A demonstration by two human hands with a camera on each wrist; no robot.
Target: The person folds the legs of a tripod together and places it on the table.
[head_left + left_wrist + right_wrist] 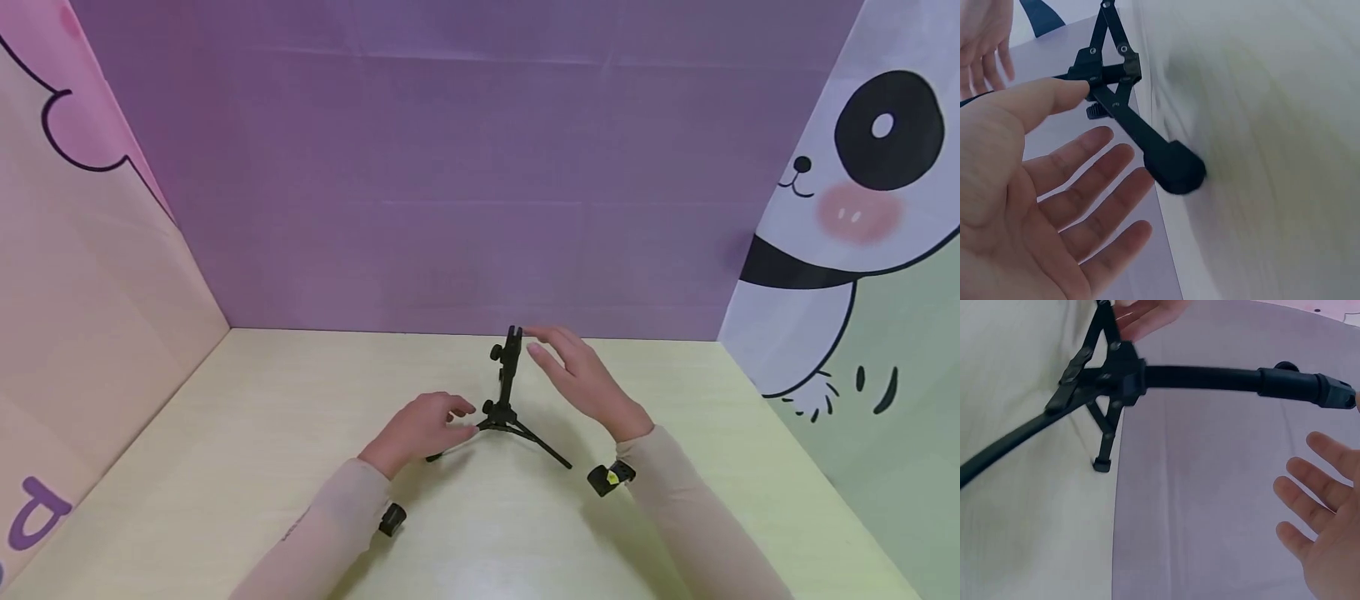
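The black stand [503, 408] is on the pale surface [300, 525], closer to the back edge, where the purple wall [450, 167] begins. Wide bits of surface lie left and right of it. Its long post [508, 371] points up, leaning a little right in the head view, and its thin legs [546, 448] spread out below. The left hand [420, 433] is by the leg joint, the right hand [588, 379] by the top. Both hands' fingers [1088, 184] are wide; I can't tell if they touch it.
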